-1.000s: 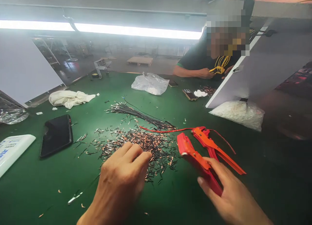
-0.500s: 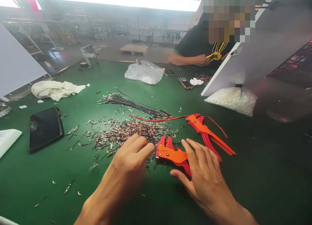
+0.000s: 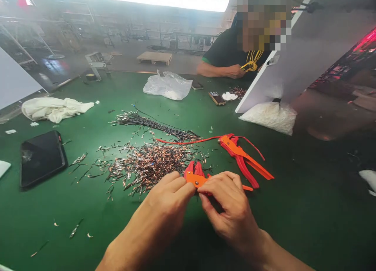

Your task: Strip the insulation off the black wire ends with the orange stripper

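Observation:
My left hand (image 3: 172, 200) is closed, thumb pressed to the curled fingers; what it pinches is too small or hidden to make out. Almost touching it, my right hand (image 3: 226, 204) brings thumb and index fingertips together, and anything between them cannot be told. Behind both hands lies a red-and-orange wire stripper (image 3: 195, 179), its handles partly covered by my right hand. A second wire stripper (image 3: 236, 151) rests farther right. Just beyond my left hand spreads a heap of cut wire ends (image 3: 152, 161). Past that is a bundle of black wires (image 3: 155, 125) with metal tips.
A red cord (image 3: 188, 142) runs beside the far stripper. On the left are a black phone (image 3: 42, 158) and a white cloth (image 3: 57, 108). Plastic bags (image 3: 167, 86) and a keypad phone (image 3: 217, 98) lie farther back. Across the table a person (image 3: 220, 53) holds a yellow tool. A white panel (image 3: 273, 59) stands right.
My right hand has moved left from the near stripper's handles, its spread fingers drawing together beside my left hand. The left hand remains closed. The whole view has shifted slightly.

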The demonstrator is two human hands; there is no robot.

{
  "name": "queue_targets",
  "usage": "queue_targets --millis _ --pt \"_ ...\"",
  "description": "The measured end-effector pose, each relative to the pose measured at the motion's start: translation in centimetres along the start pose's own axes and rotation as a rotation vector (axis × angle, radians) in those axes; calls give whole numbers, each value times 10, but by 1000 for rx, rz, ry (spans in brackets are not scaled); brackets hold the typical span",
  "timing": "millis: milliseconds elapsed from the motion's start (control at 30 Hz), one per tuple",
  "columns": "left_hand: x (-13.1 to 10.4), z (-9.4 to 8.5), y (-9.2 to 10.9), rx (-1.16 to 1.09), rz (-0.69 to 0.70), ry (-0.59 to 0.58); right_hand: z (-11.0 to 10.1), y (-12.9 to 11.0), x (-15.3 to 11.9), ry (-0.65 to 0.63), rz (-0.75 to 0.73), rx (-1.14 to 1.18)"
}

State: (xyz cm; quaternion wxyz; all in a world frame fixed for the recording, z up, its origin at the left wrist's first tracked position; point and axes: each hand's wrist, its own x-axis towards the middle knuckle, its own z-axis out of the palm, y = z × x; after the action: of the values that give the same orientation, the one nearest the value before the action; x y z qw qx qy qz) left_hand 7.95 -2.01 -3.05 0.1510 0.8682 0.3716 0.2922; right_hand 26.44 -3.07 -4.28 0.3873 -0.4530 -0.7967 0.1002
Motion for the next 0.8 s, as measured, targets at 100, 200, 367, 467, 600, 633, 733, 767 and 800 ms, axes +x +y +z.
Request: queue_targets --millis 100,200,367,467,600,633,733,767,800 --pt "1 7 7 45 32 -23 2 4 -1 22 -48 -94" --pt "1 13 13 137 64 -22 4 9 -4 37 -85 -139" --pt "2 13 16 200 85 -54 6 10 -7 67 -124 -182" --pt "2 10 17 207 110 -69 7 7 -6 65 -143 -173" --pt "3 7 19 199 144 -56 7 4 -6 45 -136 -132" --pt "3 6 19 191 147 -53 6 3 -6 42 -132 -120" --pt "3 3 19 173 142 -57 4 5 -3 3 -108 -73" --pt "3 2 19 171 135 -68 3 6 -1 -22 -94 -61" --pt "3 2 19 173 127 -81 2 6 2 -47 -84 -53"
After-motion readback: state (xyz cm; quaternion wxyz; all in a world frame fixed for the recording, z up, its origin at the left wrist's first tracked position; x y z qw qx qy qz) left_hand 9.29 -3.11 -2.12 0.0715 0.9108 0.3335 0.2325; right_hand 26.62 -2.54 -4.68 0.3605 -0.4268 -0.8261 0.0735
